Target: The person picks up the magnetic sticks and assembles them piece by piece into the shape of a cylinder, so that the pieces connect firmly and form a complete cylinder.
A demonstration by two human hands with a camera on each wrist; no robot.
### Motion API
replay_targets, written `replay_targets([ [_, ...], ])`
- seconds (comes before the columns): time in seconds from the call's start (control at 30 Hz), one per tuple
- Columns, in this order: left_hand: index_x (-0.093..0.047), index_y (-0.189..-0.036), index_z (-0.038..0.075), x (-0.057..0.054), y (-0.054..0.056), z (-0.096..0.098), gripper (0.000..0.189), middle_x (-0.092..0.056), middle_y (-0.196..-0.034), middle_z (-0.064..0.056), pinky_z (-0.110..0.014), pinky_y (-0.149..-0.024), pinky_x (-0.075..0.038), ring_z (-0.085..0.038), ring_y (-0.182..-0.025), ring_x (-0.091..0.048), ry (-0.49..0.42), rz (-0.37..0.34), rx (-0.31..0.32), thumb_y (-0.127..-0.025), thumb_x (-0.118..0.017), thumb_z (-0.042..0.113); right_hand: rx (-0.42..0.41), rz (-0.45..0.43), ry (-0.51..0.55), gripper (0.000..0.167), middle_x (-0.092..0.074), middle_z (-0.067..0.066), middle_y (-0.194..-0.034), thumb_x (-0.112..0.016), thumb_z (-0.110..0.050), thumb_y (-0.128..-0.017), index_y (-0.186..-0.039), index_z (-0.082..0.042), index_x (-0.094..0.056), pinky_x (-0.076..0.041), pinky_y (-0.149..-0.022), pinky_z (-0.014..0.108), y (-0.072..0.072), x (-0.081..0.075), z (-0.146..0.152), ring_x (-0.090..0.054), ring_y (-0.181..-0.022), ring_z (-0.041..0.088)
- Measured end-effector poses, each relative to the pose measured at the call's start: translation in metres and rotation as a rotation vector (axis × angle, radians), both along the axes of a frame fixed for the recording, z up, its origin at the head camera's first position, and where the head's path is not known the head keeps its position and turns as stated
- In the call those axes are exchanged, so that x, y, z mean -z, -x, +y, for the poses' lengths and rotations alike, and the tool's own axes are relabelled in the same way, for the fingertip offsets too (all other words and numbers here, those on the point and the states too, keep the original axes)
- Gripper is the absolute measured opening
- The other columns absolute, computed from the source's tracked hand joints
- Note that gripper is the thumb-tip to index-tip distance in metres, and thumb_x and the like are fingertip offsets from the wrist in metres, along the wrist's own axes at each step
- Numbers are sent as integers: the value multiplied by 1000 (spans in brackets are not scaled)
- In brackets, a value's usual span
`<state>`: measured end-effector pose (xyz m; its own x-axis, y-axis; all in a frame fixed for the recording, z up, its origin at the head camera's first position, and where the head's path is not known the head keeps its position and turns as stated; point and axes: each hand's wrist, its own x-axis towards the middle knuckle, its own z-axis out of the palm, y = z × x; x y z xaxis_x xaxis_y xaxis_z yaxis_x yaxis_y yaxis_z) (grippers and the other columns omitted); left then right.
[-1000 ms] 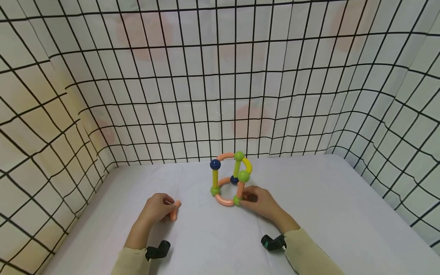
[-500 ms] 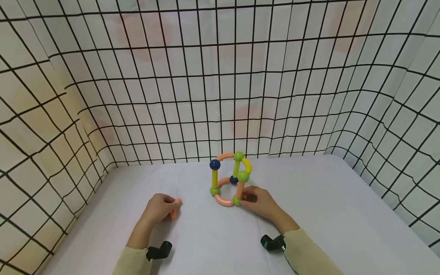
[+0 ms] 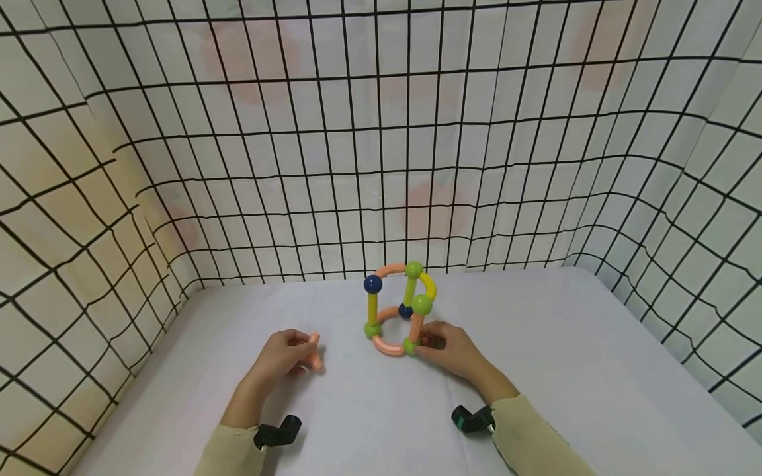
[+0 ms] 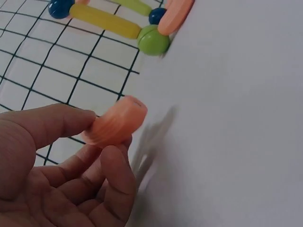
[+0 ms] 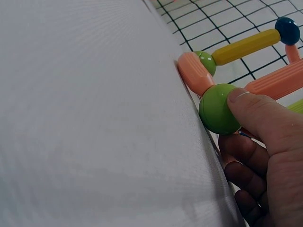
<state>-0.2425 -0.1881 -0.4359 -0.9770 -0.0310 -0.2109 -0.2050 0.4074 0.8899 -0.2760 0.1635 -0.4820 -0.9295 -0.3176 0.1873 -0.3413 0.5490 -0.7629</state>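
A frame of sticks and balls stands on the white cloth in the head view. Its upright front-left yellow stick carries a dark blue ball. An upright orange stick rises at the front right to a green ball, joined to the back green ball by a curved yellow stick. My right hand pinches the bottom front-right green ball. Left of the frame, my left hand holds a curved orange stick between thumb and fingers, apart from the frame.
A white cloth covers the work surface. Black-gridded white fabric rises behind it and at both sides. Black wrist cameras sit at both sleeve cuffs.
My left hand has moved slightly right and away from me, and the curved orange stick has turned in its fingers. My right hand and the frame stay in place.
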Motion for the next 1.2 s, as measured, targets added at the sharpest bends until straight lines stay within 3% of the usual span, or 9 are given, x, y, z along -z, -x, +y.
replay_targets([
  [0.17,-61,-111,0,1,0,10,33,-73,-75,-6,-29,-62,-51,-15,-71,-65,-60,6,33,-95,-68,28,6,-9,2,30,-65,-5,-94,-79,-28,-86,-113,-16,-71,-52,-76,23,0,0,2,-59,-85,12],
  [0.33,-61,-125,0,-2,3,19,43,-74,-85,-5,-28,-68,-55,-17,-81,-66,-223,-23,99,-95,-69,28,0,-8,1,31,-65,-4,-94,-78,-28,-87,-114,-15,-70,-52,-76,23,0,1,3,-58,-85,12],
  [0.5,-57,-133,-3,-8,7,29,56,-72,-90,-3,-27,-70,-57,-15,-83,-67,-305,-58,165,-94,-70,34,-1,-12,-2,31,-65,-4,-94,-78,-28,-87,-114,-15,-70,-51,-75,23,-1,-1,1,-58,-85,12],
  [0.67,-54,-132,-7,-17,9,43,54,-72,-91,-2,-26,-72,-59,-17,-86,-68,-371,-54,208,-97,-67,32,1,-15,-3,30,-65,-4,-93,-78,-28,-86,-112,-14,-70,-51,-75,23,-2,-2,1,-58,-84,12],
  [1.2,-62,-115,-2,-31,15,88,42,-73,-88,-2,-30,-71,-60,-19,-85,-69,-498,-22,170,-98,-64,37,10,-7,-19,29,-66,-5,-94,-79,-28,-86,-111,-16,-71,-50,-76,23,-1,-4,0,-58,-85,11],
])
